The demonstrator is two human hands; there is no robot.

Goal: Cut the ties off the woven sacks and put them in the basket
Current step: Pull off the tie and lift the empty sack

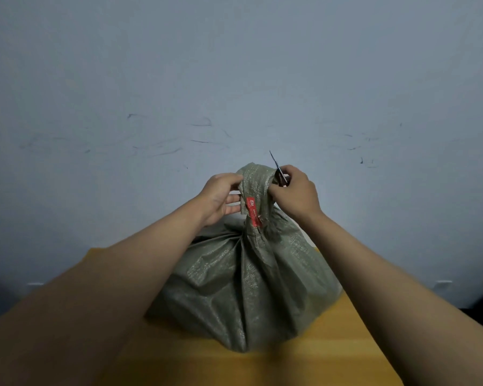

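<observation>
Yellow wood makes up the tabletop [332,355], which fills the near part of the view and carries one sack [243,288]. Two bare forearms reach from the near corners toward the middle. The sack is grey-green woven plastic, full and rounded at the bottom, sitting in the centre of the tabletop with its cloth gathered upward into pleats. At the gathered point it narrows to a neck [255,188] that stands upright above the body, and a red label [253,211] with small pale print hangs down the near side of that neck. The tie itself cannot be made out among the folds.

On the left of the neck, the left hand [221,199] pinches the cloth's edge between thumb and forefinger, its other fingers lying loosely straight below. On the right, the right hand [296,193] is curled round the handles of a pair of scissors [278,169], its thumb touching the neck; the thin dark blades point up and away, just past the top of the neck.

Farthest off stands a pale blue-grey wall [234,65], marked with faint dark scuffs.
</observation>
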